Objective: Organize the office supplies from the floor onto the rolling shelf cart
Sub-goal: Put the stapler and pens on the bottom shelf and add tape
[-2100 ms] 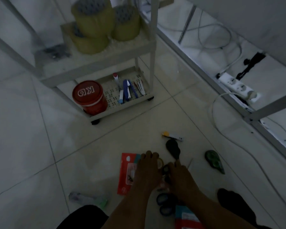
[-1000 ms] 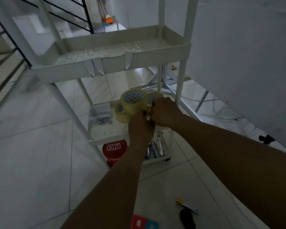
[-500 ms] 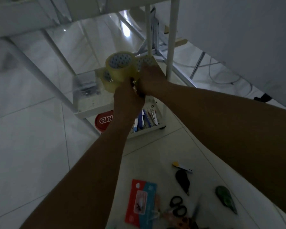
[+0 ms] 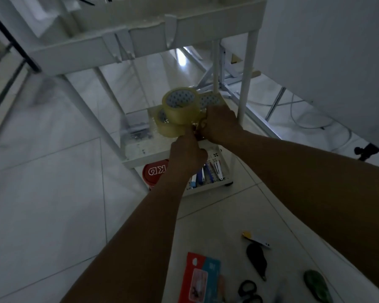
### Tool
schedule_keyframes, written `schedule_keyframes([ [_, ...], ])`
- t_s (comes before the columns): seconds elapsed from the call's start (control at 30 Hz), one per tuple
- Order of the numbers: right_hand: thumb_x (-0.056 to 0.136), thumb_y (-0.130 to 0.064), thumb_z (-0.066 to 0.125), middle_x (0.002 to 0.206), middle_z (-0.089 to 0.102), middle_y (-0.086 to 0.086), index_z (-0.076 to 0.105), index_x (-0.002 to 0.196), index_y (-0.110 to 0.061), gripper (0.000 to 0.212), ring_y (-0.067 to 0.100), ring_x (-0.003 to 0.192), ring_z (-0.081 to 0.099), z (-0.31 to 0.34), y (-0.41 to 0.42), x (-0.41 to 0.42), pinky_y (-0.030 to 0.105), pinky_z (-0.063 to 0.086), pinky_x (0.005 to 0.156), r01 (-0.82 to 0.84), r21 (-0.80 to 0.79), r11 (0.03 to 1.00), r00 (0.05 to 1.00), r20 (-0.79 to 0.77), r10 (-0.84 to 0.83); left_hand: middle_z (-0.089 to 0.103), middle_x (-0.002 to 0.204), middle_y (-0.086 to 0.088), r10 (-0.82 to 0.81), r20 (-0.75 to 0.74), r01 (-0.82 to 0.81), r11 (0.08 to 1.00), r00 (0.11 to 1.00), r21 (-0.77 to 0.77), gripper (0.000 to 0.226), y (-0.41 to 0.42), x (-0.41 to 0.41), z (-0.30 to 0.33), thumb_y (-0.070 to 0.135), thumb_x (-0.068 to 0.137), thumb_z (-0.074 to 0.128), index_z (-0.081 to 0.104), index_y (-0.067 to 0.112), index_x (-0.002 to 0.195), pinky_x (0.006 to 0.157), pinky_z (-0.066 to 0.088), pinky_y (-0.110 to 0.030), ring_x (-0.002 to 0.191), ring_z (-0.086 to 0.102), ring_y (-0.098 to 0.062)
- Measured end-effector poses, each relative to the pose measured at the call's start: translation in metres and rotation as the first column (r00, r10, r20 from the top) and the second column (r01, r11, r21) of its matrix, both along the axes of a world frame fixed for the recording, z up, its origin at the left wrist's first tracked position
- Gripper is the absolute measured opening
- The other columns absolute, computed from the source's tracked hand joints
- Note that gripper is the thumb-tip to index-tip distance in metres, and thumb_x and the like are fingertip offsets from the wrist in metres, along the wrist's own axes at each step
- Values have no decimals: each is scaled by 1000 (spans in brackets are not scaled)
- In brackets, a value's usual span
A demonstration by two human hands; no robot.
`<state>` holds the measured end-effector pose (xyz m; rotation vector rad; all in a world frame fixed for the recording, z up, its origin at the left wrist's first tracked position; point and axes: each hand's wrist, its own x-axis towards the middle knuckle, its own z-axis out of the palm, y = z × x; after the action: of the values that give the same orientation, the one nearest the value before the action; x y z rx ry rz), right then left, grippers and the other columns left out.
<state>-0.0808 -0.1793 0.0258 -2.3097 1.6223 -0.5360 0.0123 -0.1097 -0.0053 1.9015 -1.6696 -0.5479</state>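
The white rolling cart (image 4: 140, 40) stands ahead of me with three tiers. Big yellowish tape rolls (image 4: 182, 108) are stacked on its middle shelf (image 4: 136, 152). My left hand (image 4: 188, 154) and my right hand (image 4: 221, 125) meet at that shelf's front edge, right beside the rolls. Both close around a small yellowish item (image 4: 197, 127), too dim to identify. On the floor near me lie a red card pack (image 4: 197, 278), black scissors (image 4: 248, 290), a black teardrop item (image 4: 257, 258), a yellow-tipped cutter (image 4: 256, 239) and a green dispenser (image 4: 317, 285).
The bottom shelf holds a red tub (image 4: 154, 171) and several pens (image 4: 206, 173). A clear box of small metal bits (image 4: 136, 127) is on the middle shelf's left. Cables (image 4: 304, 119) and a desk frame run along the wall at right.
Both hands rose from the floor items to the middle shelf and have stayed by the tape rolls. My head has since tilted, showing the top tier again.
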Motion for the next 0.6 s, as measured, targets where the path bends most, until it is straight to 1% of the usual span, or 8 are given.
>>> schedule_keyframes([
  [0.1, 84, -26, 66, 93, 69, 10, 68, 93, -6, 22, 25, 88, 65, -6, -2, -3, 33, 51, 74, -40, -11, 999, 999, 11, 40, 61, 122, -17, 24, -46, -23, 999, 999, 29, 59, -1, 1, 2, 6, 83, 58, 35, 9, 137, 89, 51, -45, 106, 59, -33],
  [0.23, 82, -26, 70, 87, 67, 8, 67, 88, -6, 21, 21, 84, 65, -10, -5, -6, 29, 50, 70, -79, 5, 997, 994, 81, 78, 63, 116, -19, 50, -43, -50, 999, 998, 13, 53, 0, -3, 3, 7, 81, 59, 41, 6, 131, 86, 52, -46, 102, 61, -35],
  [0.3, 81, -27, 71, 88, 69, 11, 68, 86, -5, 24, 23, 84, 66, -10, -5, -4, 30, 51, 71, -109, 24, 994, 992, 70, 108, 63, 116, -17, 51, -40, -51, 999, 998, 9, 52, -1, -3, 4, 8, 80, 59, 43, 7, 130, 87, 51, -45, 103, 61, -33],
  [0.37, 78, -30, 73, 88, 71, 12, 70, 86, -4, 27, 23, 84, 66, -9, -4, -4, 34, 55, 76, -122, 38, 992, 991, 55, 120, 63, 115, -16, 48, -34, -48, 999, 998, 4, 47, -1, -3, 4, 7, 81, 59, 47, 6, 126, 87, 52, -43, 103, 61, -32],
  [0.43, 81, -28, 68, 93, 71, 10, 70, 93, -6, 26, 23, 87, 66, -7, -3, -8, 33, 55, 76, -103, 24, 994, 994, 49, 102, 63, 112, -16, 60, -23, -60, 998, 998, -18, 37, 1, -3, 5, 5, 82, 58, 53, 4, 120, 82, 50, -36, 100, 61, -29],
  [0.5, 84, -25, 64, 98, 69, 9, 68, 99, -6, 25, 21, 87, 64, -4, -1, -14, 28, 49, 70, -80, -8, 997, 994, 72, 80, 66, 108, -15, 84, -12, -84, 993, 996, -77, 30, 3, -2, 6, 3, 83, 57, 58, 3, 114, 72, 41, -27, 94, 60, -22],
  [0.57, 85, -25, 64, 98, 66, 9, 66, 101, -5, 25, 17, 83, 58, -2, 4, -20, 25, 44, 68, -75, -52, 996, 990, 113, 81, 68, 105, -13, 133, -5, -131, 970, 991, -204, 26, 9, -1, 5, 2, 83, 55, 64, 4, 108, 71, 35, -21, 92, 58, -17],
  [0.6, 85, -24, 63, 98, 65, 9, 65, 101, -4, 25, 16, 82, 57, -2, 8, -23, 26, 46, 69, -78, -74, 994, 986, 141, 88, 68, 104, -14, 149, 3, -141, 945, 989, -295, 25, 13, -1, 3, 3, 83, 55, 65, 4, 105, 73, 35, -20, 95, 60, -21],
])
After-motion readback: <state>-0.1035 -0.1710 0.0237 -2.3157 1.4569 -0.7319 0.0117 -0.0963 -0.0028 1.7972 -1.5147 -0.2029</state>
